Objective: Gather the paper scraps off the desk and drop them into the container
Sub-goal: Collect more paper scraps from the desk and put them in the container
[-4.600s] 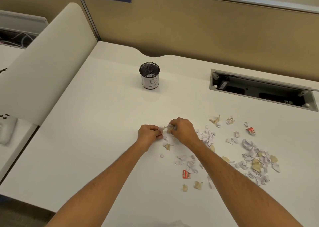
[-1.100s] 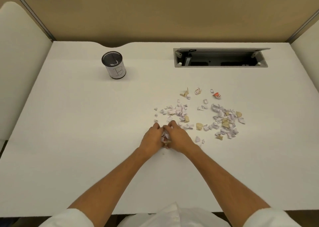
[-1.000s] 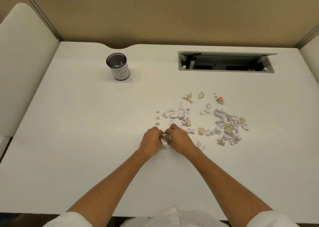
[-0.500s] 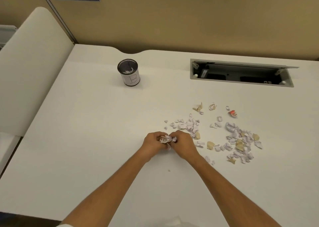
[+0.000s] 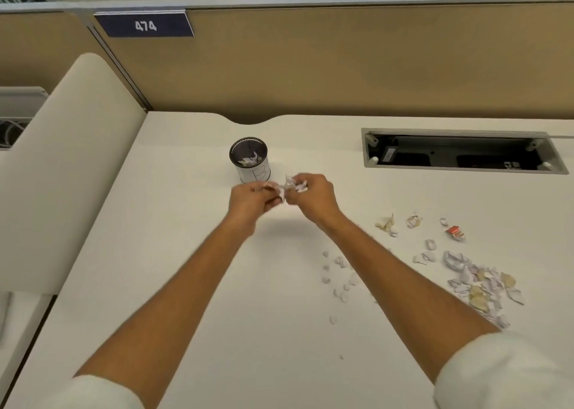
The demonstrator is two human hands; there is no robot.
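The container, a small upright cylinder with its open mouth facing up, stands just beyond and slightly left of both hands. The left hand lies nearer to it; the right hand is just beside the left. Together they pinch a small wad of paper scraps near the container's rim, not yet over the mouth. More loose scraps lie on the white bench, well right of the container. A partition closes the far side.
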